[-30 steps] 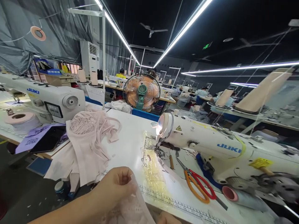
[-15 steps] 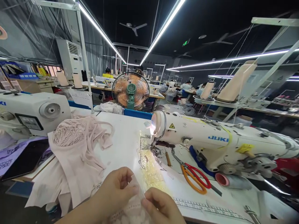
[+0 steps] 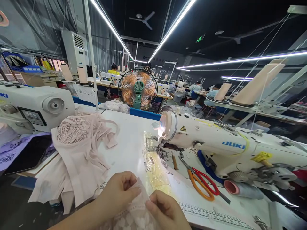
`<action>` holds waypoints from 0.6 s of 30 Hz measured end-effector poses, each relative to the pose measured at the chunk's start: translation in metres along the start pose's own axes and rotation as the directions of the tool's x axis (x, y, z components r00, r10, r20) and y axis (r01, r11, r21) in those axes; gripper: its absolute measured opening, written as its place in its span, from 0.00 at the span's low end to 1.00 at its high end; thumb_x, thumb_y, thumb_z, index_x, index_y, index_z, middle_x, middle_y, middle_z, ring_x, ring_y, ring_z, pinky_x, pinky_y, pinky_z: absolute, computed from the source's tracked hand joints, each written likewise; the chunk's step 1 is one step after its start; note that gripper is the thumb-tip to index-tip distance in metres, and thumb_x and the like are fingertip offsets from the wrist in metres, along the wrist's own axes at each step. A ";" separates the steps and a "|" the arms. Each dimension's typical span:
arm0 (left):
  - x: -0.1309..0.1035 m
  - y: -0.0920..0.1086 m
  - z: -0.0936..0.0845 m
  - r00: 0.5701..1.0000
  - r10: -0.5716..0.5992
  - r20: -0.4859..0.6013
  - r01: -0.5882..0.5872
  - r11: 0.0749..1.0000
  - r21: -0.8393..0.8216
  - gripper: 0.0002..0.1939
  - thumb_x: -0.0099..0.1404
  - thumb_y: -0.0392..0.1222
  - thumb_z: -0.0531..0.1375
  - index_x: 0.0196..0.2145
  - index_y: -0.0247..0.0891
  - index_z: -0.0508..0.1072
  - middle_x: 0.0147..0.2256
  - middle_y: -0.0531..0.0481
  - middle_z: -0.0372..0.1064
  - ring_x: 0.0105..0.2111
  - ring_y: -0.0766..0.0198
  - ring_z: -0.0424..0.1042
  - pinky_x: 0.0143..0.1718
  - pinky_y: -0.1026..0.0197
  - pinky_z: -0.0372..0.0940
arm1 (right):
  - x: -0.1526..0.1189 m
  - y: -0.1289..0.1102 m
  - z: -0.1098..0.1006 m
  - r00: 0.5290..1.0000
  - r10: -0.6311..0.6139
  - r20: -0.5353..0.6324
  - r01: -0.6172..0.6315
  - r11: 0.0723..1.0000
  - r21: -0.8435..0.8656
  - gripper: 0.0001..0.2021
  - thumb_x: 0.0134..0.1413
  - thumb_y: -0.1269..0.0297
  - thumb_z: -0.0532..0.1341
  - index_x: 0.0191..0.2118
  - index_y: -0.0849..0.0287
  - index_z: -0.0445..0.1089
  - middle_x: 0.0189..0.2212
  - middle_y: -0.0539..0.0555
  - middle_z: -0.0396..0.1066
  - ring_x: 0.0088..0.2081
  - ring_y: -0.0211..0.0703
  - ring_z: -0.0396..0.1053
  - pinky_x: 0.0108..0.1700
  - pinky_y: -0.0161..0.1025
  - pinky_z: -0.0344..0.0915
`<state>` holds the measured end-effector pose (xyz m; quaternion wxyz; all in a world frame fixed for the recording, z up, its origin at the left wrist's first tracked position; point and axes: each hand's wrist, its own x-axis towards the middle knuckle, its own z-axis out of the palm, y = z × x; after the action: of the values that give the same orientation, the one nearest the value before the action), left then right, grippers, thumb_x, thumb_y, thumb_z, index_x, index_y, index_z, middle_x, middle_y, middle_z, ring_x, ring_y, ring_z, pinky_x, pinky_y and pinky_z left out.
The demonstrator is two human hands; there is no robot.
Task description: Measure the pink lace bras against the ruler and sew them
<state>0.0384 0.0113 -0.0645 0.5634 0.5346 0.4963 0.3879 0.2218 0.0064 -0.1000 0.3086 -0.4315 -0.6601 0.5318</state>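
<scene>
1. The left hand (image 3: 118, 191) comes in from the bottom edge, its fingers (image 3: 134, 191) curled and pinched on the upper edge of a pale lace piece (image 3: 134, 217).
2. The right hand (image 3: 165, 212) sits just beside it, thumb and fingers closed narrow on the same lace edge (the two thumbs nearly meet).
3. The lace piece hangs between both hands at the near edge of the white tabletop (image 3: 129, 143), its lower part running out of the picture.
4. Ahead of the hands, a shiny clear patch (image 3: 155, 172) lies on the tabletop under the needle of the white sewing machine (image 3: 216, 143), whose small lamp (image 3: 161, 125) is lit.
5. Orange-and-red scissors (image 3: 202, 185) lie beside the machine's base, well apart from the hands, with a pink-ended spool (image 3: 242, 188) lying further right.
6. To the left, a heap of pink garments (image 3: 79, 150) drapes over the tabletop's edge, next to a second sewing machine (image 3: 35, 107).
7. Behind stands an orange fan (image 3: 137, 88); other people sit at distant benches (too small to tell more).
</scene>
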 end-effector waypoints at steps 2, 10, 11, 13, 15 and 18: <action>-0.001 0.000 0.001 1.000 0.011 0.007 -0.011 1.000 0.013 0.09 0.48 0.44 0.58 0.23 0.38 0.61 0.20 0.58 0.55 0.22 0.68 0.53 0.25 0.63 0.49 | 0.000 0.001 0.000 1.000 0.002 0.007 -0.002 0.999 0.035 0.19 0.52 0.46 0.56 0.25 0.58 0.59 0.21 0.46 0.53 0.26 0.38 0.51 0.29 0.35 0.49; 0.001 -0.006 0.008 0.999 0.026 -0.019 -0.025 0.998 0.051 0.11 0.50 0.46 0.58 0.22 0.38 0.61 0.21 0.58 0.53 0.24 0.66 0.53 0.27 0.62 0.49 | -0.002 0.001 0.000 1.000 0.014 0.010 -0.015 0.998 0.063 0.20 0.51 0.45 0.57 0.24 0.58 0.58 0.21 0.45 0.52 0.26 0.38 0.50 0.30 0.36 0.48; 0.002 -0.007 0.009 0.999 0.032 -0.024 -0.031 0.999 0.044 0.11 0.50 0.46 0.58 0.21 0.38 0.61 0.21 0.58 0.53 0.24 0.66 0.53 0.27 0.62 0.49 | -0.003 0.002 -0.001 1.000 0.015 0.010 -0.016 0.998 0.063 0.20 0.50 0.45 0.57 0.24 0.58 0.58 0.21 0.46 0.52 0.26 0.38 0.50 0.30 0.36 0.48; 0.003 -0.006 0.011 0.999 0.038 -0.022 -0.037 0.999 0.026 0.12 0.50 0.47 0.59 0.21 0.38 0.61 0.21 0.58 0.54 0.24 0.66 0.54 0.27 0.62 0.50 | -0.004 0.003 -0.001 1.000 0.016 0.019 -0.017 0.998 0.066 0.20 0.50 0.45 0.57 0.24 0.58 0.58 0.21 0.46 0.52 0.26 0.38 0.50 0.30 0.36 0.48; 0.003 -0.005 0.013 0.999 0.041 -0.016 -0.041 0.999 0.005 0.12 0.49 0.47 0.59 0.22 0.38 0.61 0.21 0.57 0.56 0.24 0.66 0.55 0.27 0.62 0.50 | -0.004 0.004 -0.001 0.999 0.012 0.035 -0.015 0.997 0.078 0.21 0.50 0.44 0.57 0.24 0.58 0.58 0.21 0.46 0.52 0.26 0.38 0.50 0.29 0.36 0.48; 0.001 -0.002 0.015 0.999 0.043 -0.002 -0.043 0.999 -0.015 0.12 0.49 0.47 0.59 0.22 0.38 0.61 0.21 0.56 0.57 0.24 0.66 0.55 0.27 0.63 0.51 | -0.005 0.003 -0.001 0.999 -0.003 0.038 -0.001 0.996 0.092 0.22 0.50 0.43 0.57 0.24 0.58 0.57 0.21 0.45 0.52 0.26 0.37 0.50 0.30 0.36 0.49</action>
<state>0.0528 0.0093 -0.0674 0.5584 0.5405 0.4825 0.4040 0.2259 0.0031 -0.1026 0.3159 -0.4062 -0.6408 0.5698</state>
